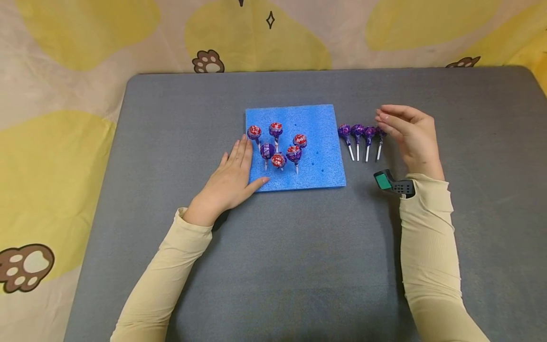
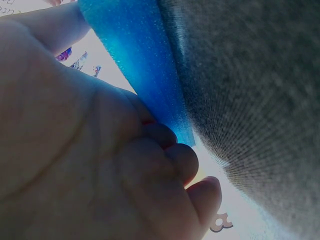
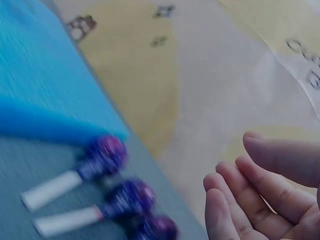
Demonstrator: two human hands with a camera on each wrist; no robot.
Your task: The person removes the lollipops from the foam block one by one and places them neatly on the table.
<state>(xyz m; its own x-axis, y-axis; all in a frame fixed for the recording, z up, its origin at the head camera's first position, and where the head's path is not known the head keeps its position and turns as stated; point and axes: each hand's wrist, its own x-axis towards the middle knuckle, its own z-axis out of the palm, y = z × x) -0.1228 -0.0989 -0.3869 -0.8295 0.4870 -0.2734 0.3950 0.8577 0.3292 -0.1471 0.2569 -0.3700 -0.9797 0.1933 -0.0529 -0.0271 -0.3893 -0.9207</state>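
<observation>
Lying in row just off foam's [image 1: 318, 121] three o'clock: four loose pops [image 1: 357, 130], sticks toward six. Your right hand [image 1: 413, 135] at row's three o'clock, fingers loosely curved, thumb slightly apart, nothing held. Six standing pops [image 1: 294, 153] fill foam's nine-o'clock half. Your left hand [image 1: 228, 183] along foam's eight-o'clock edge, fingers straight, gripping nothing. Risks: close-set row, clumsy pinch could scatter neighbours; slack left hand could let foam slide.

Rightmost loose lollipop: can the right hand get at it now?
Probably yes: the right hand is close by the rightmost lollipop, empty, thumb apart from fingertips, and nothing visible blocks it.
</observation>
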